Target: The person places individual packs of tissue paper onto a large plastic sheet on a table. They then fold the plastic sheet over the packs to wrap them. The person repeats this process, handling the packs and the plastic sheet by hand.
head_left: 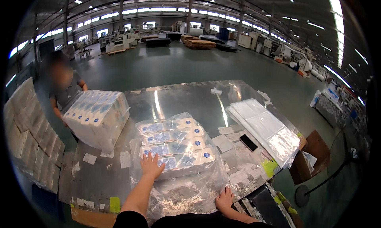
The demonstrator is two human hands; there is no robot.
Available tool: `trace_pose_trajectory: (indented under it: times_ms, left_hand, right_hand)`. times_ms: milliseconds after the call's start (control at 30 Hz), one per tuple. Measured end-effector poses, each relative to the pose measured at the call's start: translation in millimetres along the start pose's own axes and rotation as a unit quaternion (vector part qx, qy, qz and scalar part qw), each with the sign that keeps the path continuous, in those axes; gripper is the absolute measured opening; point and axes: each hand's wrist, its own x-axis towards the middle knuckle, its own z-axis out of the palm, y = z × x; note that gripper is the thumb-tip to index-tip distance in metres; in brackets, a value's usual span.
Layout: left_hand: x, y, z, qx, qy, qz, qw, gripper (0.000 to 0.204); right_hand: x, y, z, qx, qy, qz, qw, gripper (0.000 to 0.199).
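Four rows of white-and-blue packs lie inside a clear plastic bag on the near middle of the metal table. Your left hand rests on the bagged packs, fingers spread and grasping nothing. Your right hand lies at the table's near edge, by the bag's margin; whether its fingers pinch the film, you cannot tell. Table's right side: a stack of flat clear bags, with a black phone beside it. Table's left edge: a wrapped bundle, near a co-worker.
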Motion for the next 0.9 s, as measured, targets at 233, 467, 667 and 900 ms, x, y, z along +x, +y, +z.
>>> trace_pose_trajectory:
  times_ms: [233,467,667,900]
  left_hand:
    - [-8,5,-10,-0.018,0.003,-0.010,1.000,0.072]
    - [-6,11,-13,-0.015,0.007,-0.007,1.000,0.072]
    - [-7,12,-11,-0.006,0.012,-0.003,1.000,0.072]
    - [-5,7,-3,0.004,0.029,0.000,1.000,0.071]
  right_hand:
    - [4,-3,5,-0.001,0.008,0.000,1.000,0.043]
    - [3,-3,3,0.006,0.021,0.008,1.000,0.042]
    - [3,-2,5,-0.013,0.030,0.003,0.999,0.041]
    - [4,-4,1,0.002,0.017,0.010,1.000,0.042]
